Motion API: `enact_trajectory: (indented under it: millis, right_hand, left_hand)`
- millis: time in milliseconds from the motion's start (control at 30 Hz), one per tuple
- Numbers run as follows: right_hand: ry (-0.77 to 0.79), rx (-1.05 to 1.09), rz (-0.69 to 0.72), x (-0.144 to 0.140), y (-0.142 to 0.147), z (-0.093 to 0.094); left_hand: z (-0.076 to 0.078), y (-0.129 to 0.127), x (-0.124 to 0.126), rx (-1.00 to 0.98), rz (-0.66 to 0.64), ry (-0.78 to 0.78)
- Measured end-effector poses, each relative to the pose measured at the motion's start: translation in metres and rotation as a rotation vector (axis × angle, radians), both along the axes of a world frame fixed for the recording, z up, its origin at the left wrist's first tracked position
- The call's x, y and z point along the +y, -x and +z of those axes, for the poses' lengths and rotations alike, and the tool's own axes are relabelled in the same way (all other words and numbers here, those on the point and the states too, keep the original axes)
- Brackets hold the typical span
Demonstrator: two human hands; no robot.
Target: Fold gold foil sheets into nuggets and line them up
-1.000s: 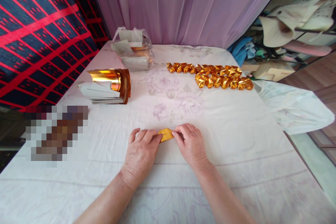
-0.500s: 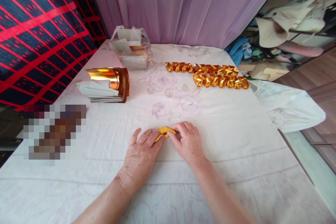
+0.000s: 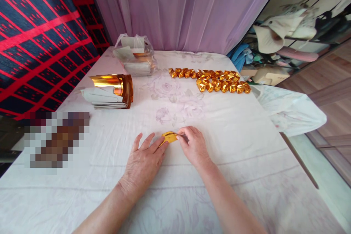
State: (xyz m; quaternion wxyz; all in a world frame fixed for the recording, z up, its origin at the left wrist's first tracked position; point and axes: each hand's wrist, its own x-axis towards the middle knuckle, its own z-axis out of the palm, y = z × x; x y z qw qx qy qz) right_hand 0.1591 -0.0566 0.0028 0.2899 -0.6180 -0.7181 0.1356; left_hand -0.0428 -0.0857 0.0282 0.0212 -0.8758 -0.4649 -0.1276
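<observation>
Both hands, left hand (image 3: 144, 161) and right hand (image 3: 195, 147), pinch one gold paper (image 3: 169, 137), fingers clamped on it.

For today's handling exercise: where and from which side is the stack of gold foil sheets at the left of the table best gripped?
Grip the stack of gold foil sheets probably at its flat white left end, coming from the left edge of the table. There the sheets lie flat and fanned; the right end curls up into a shiny roll that would likely crush or slip.
</observation>
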Motion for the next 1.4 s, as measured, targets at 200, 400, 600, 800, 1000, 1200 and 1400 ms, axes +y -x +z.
enact_trajectory:
  millis: [200,400,600,800,1000,1200,1400]
  right_hand:
    - [0.013,0.000,0.005,0.002,-0.002,0.000]
    - [0.015,-0.010,0.020,0.006,-0.005,-0.007]
    - [-0.057,-0.045,0.004,0.007,-0.007,-0.012]
    - [-0.159,-0.212,0.182,-0.007,0.008,0.002]
    - [0.089,-0.439,0.364,-0.014,0.016,0.010]
    - [0.181,-0.479,0.248,-0.017,-0.005,0.012]
    - [0.213,-0.475,0.232,-0.018,-0.005,0.016]
  left_hand:
    - [-0.004,0.014,-0.006,-0.013,-0.009,-0.025]
    - [-0.007,0.026,-0.012,0.021,-0.016,-0.038]
    - [-0.008,0.023,-0.009,0.042,0.006,-0.039]
    - [-0.008,0.022,-0.006,0.058,-0.018,-0.058]
    - [-0.007,0.020,-0.005,0.089,-0.008,-0.079]
    - [-0.001,0.020,-0.005,0.084,-0.002,-0.052]
    - [0.016,-0.004,-0.002,0.086,0.081,-0.047]
